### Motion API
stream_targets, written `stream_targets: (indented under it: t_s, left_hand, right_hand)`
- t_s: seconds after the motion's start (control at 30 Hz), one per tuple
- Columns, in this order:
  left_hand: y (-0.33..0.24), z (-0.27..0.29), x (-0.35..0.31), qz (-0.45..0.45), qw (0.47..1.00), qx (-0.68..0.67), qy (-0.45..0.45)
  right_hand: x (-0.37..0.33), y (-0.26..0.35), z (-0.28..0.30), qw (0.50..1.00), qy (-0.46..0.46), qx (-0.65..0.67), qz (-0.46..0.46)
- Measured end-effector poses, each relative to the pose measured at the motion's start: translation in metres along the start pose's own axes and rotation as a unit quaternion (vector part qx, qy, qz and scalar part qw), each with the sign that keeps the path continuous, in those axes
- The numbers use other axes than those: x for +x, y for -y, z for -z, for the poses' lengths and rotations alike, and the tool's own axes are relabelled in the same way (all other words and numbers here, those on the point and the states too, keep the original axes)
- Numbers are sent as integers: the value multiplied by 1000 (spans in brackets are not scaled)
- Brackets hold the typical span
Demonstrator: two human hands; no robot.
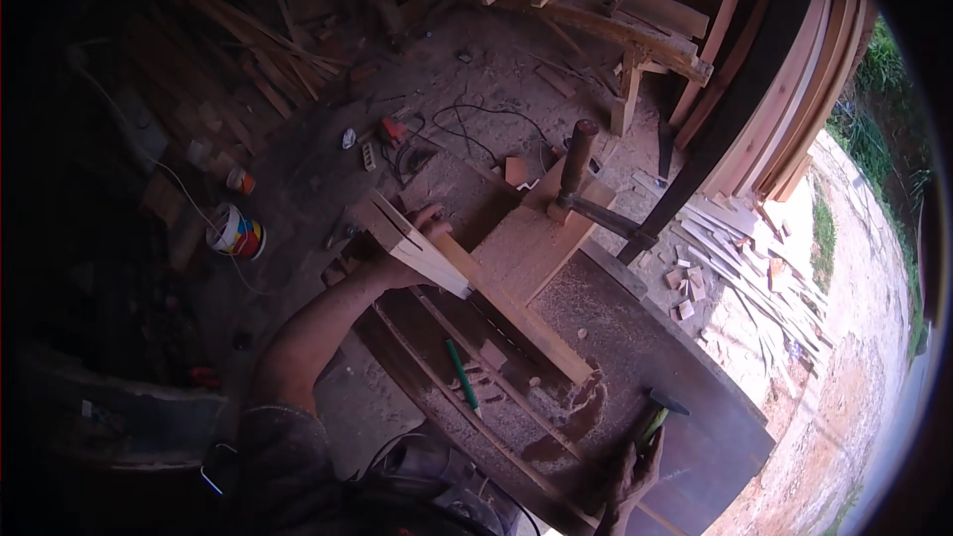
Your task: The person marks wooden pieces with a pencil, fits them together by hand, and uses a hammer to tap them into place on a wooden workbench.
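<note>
My left hand (428, 219) is wrapped around a pale wooden piece with slots cut into its end (413, 246); the piece partly hides the palm. It meets a long narrow board (541, 337) lying over the dark bench (685, 417). Beside that board is a wider wooden block (521, 253), held by a clamp with a turned wooden handle (577, 164) and a metal bar. At the lower right, my right hand (633, 484) grips a hammer by its green handle (650, 429), its dark head upward. A green pencil (461, 374) lies on the bench between my hands.
Sawdust and wood chips (586, 402) cover part of the bench. A paint bucket (236, 232) and a red power tool (394, 130) with its cable are on the floor. Timber leans on the left, offcuts (687, 288) lie on the right, and a dark post (740, 89) rises behind the bench.
</note>
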State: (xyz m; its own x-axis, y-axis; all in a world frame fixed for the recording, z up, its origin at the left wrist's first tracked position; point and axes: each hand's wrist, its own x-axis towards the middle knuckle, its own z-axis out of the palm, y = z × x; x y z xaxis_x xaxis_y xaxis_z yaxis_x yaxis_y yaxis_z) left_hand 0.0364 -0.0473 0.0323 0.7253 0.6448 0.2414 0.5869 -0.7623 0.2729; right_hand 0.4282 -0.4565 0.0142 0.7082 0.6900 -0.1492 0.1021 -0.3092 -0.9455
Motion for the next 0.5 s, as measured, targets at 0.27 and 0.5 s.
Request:
stream_targets:
  t_s: [0.27, 0.5]
  left_hand:
    - [3, -8, -6, 21, 999, 40, 7]
    - [-18, 5, 1, 64, 995, 53, 48]
  right_hand:
    - [-6, 37, -7, 999, 10, 32, 10]
    - [1, 33, 16, 995, 95, -3, 3]
